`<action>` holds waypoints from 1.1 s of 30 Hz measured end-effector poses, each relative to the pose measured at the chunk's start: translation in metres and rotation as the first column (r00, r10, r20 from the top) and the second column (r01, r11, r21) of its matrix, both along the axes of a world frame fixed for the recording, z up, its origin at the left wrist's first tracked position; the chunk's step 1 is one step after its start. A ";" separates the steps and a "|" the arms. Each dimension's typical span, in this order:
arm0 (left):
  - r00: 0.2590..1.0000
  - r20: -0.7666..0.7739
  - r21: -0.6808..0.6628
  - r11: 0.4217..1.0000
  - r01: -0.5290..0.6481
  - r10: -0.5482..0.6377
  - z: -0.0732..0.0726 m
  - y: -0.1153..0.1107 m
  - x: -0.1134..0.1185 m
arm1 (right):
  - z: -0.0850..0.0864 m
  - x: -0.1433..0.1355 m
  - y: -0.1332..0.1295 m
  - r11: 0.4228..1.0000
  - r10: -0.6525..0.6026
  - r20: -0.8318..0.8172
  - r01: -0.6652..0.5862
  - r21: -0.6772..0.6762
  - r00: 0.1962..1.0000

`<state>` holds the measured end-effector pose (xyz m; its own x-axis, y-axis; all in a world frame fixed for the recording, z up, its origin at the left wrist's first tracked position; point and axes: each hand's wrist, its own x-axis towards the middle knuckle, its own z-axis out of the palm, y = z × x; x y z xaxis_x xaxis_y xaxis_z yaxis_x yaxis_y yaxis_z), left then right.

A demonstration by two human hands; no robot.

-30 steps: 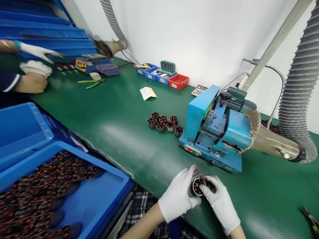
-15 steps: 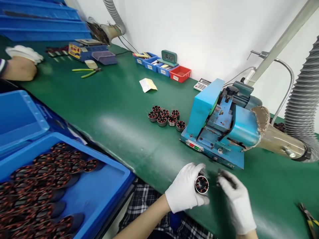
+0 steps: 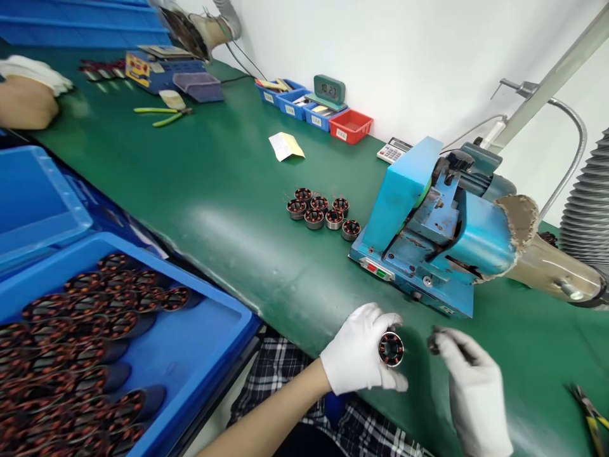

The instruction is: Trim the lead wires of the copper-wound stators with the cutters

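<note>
My left hand (image 3: 356,352), in a white glove, grips a motor stator (image 3: 391,349) by its sides. This ring has a bright metal rim, with copper windings and an open centre facing up at me. Off to its right, apart from the stator, my gloved right hand (image 3: 471,374) has its thumb and forefinger drawn together. The fingertips look dark and blurred, so whatever they pinch cannot be made out. Several more stators (image 3: 334,219) stand grouped on the green bench (image 3: 228,209), beyond my left hand.
A blue belt machine (image 3: 419,235) stands behind my hands, with a duct at its right. Stators fill much of a blue tray (image 3: 190,355) at lower left. Pliers (image 3: 590,419) lie at right. A co-worker's gloved hand (image 3: 35,76) is at far left. Small bins (image 3: 352,127) line the wall.
The camera view has shifted a little. My right hand has turned slightly and its blurred fingertips show more clearly. My left hand keeps hold of the stator.
</note>
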<state>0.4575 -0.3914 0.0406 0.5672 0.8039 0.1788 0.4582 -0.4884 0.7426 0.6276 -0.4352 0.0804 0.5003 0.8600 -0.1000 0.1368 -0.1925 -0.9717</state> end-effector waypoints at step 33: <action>0.978 0.033 -0.134 0.969 0.207 -0.204 0.002 0.005 -0.014 | -0.026 -0.002 -0.015 0.732 0.631 0.500 -0.668 -0.133 0.593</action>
